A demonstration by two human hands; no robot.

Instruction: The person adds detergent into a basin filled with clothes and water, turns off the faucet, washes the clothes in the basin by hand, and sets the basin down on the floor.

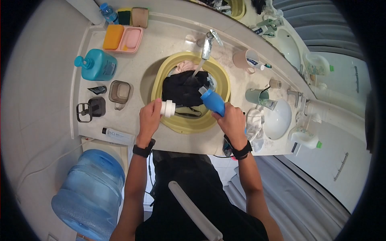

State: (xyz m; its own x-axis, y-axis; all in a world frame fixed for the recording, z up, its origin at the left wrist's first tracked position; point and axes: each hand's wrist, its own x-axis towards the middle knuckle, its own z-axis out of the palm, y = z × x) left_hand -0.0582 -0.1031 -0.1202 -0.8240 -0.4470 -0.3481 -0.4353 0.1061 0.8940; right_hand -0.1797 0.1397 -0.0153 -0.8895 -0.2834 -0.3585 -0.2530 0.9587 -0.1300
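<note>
A yellow basin (225, 72) stands in the sink with a black garment (181, 85) and a pale pink cloth (185, 66) inside. Water runs from the faucet (207, 47) onto the black garment. At the basin's near left rim, my left hand (150, 119) is closed around a white cap (167, 108). My right hand (233, 123) grips a blue bottle (214, 103) over the basin's right side, its pale spout tilted toward the garment. I cannot tell whether anything flows from the bottle.
To the left are a teal pump bottle (100, 65), a pink soap dish (138, 40), a clear brown cup (120, 93) and a white tube (119, 135). A pink mug (245, 60) and a green cup (254, 95) stand right. A large blue water jug (90, 193) is below left.
</note>
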